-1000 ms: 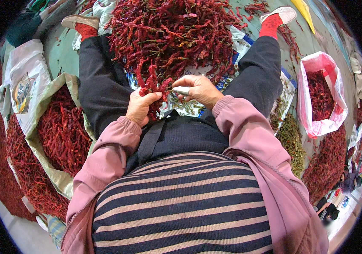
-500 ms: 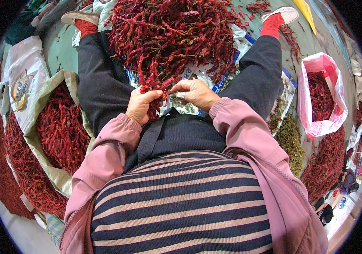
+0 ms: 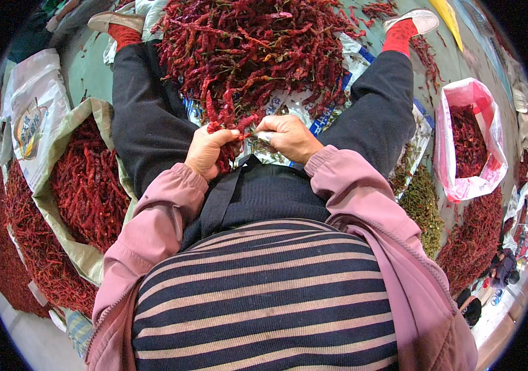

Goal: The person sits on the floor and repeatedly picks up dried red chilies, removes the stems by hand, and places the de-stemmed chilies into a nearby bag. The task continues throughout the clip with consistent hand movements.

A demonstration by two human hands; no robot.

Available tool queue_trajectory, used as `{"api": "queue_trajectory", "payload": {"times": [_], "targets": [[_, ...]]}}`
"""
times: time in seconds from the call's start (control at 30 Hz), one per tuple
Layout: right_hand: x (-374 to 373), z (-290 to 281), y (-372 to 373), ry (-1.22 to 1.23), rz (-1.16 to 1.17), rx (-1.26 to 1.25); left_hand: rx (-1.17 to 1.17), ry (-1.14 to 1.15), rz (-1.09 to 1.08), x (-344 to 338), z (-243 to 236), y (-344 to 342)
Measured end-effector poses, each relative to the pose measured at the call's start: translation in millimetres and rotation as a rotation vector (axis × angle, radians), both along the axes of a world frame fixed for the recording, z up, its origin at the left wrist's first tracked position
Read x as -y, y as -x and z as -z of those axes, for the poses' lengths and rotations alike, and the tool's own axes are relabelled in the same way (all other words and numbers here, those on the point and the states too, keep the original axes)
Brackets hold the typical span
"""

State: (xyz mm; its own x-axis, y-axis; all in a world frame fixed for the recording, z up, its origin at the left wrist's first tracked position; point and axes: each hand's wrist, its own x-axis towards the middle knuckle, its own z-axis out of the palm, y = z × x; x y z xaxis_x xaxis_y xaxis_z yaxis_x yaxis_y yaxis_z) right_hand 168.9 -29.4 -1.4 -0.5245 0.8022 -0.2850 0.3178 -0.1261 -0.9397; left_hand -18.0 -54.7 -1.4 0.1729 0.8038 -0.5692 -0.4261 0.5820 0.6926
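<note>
My left hand is closed around a small bunch of dried red chilies, whose tips poke out above and below the fist. Close to its right, my right hand pinches a thin chili stem at the edge of that bunch. Something pale and silvery shows on or by its fingers; its kind is unclear. Both hands are above my lap, just on the near side of a large pile of dried red chilies lying between my spread legs.
A pale green sack of chilies stands on the left, with a white printed sack behind it. At right are a pink-and-white bag holding chilies, a heap of greenish stems and more red chilies. Printed sheeting lies under the pile.
My right hand's fingers have drawn in from a looser reach to a tight pinch beside the bunch. My left hand keeps its hold and has barely moved.
</note>
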Motion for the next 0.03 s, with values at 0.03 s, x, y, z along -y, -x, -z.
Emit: {"api": "queue_trajectory", "payload": {"times": [0.03], "targets": [[0.1, 0.5, 0.3, 0.001, -0.002, -0.001, -0.047, -0.015, 0.016, 1.4, -0.5, -0.8]]}}
